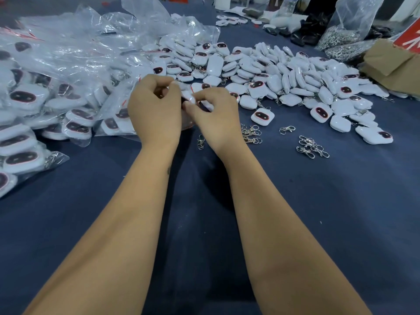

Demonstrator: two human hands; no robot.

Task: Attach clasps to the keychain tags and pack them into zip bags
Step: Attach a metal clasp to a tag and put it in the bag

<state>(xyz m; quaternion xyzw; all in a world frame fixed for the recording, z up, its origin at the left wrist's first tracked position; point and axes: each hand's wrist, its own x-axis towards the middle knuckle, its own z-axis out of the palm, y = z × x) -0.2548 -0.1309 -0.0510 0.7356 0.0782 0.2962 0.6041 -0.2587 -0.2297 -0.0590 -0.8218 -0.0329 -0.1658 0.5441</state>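
Note:
My left hand (154, 110) and my right hand (216, 114) meet above the blue table, fingers curled. Between them they pinch a white keychain tag (189, 96) at the mouth of a clear zip bag (187, 120) that hangs under my left hand. The bag is mostly hidden behind my hands. A big heap of white tags (272, 71) with dark oval faces lies beyond my right hand. Loose metal clasps (312, 147) lie to the right, and more clasps (251, 133) lie by my right wrist.
Packed zip bags of tags (45, 92) pile up on the left under loose clear plastic. A torn cardboard box (391, 62) and a bag of metal clasps (341, 35) stand at the back right. The blue table cloth (329, 212) spreads in front.

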